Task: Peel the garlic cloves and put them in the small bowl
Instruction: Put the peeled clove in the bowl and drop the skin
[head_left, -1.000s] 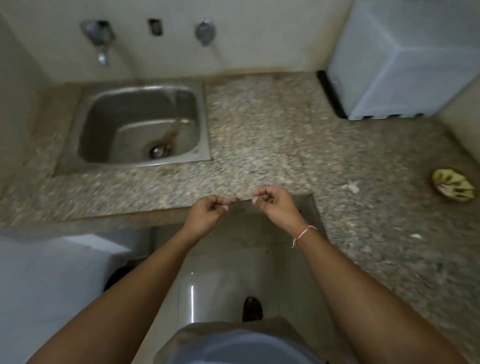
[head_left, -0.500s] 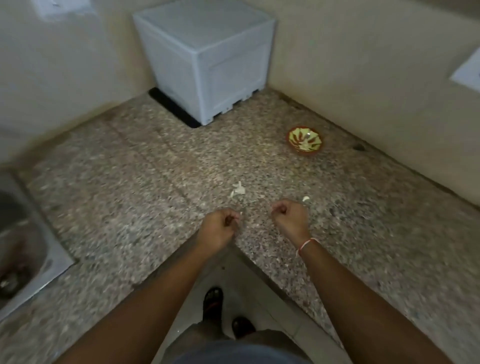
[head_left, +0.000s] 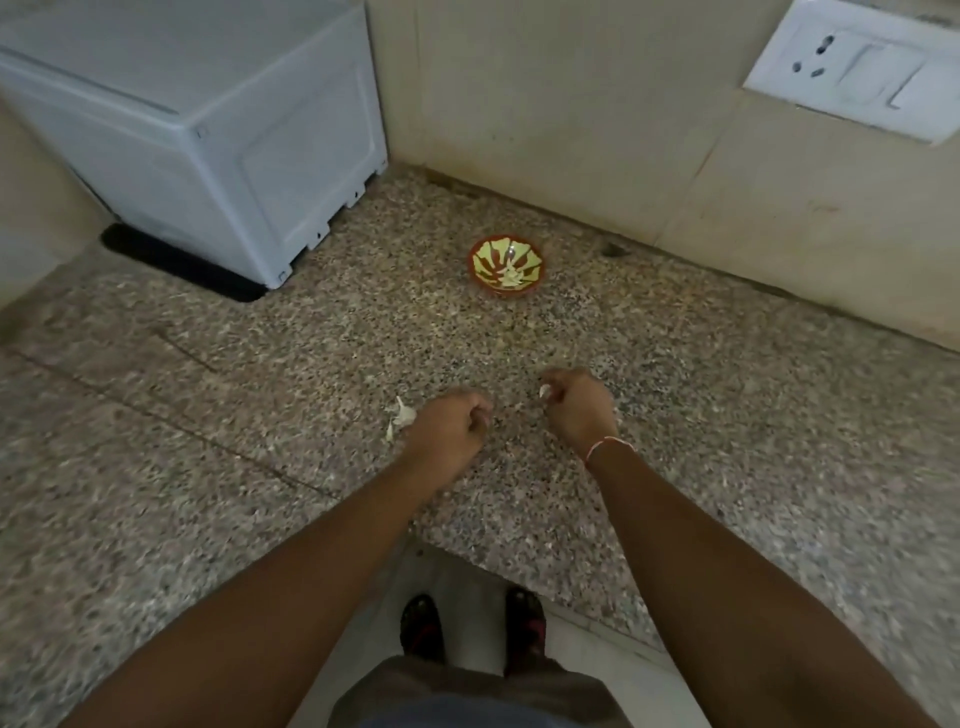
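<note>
Speckled granite counter (head_left: 727, 415) runs across the frame, w/ both forearms reaching in from the near edge. Left hand (head_left: 449, 423) is curled into a loose fist over the stone; whether it holds a clove or nothing can't be told, fingers face away. Right hand (head_left: 579, 402), red thread at the wrist, is curled too and pinches a small pale bit (head_left: 544, 391) at the fingertips. Prob. a garlic clove or a scrap of skin, too small to say which.

Just left of the left hand, a few papery peel pieces (head_left: 401, 415) lie on the counter, so some peeling looks done.

Further back, well apart from both hands, the small bowl (head_left: 506, 265) sits near the wall: orange rim, yellow-green pattern inside, w/ pale pieces in the bottom that look like peeled cloves. Can't count them.

Judgement: task is partway. At least some cloves seem in the bowl already; the bit in the right hand still has to be finished and/or carried over. No unpeeled bulb or spare cloves show anywhere, so how many are left is unclear.

Beyond, a white box-like appliance (head_left: 208, 130) at back left, wall socket (head_left: 857, 67) upper right.
</note>
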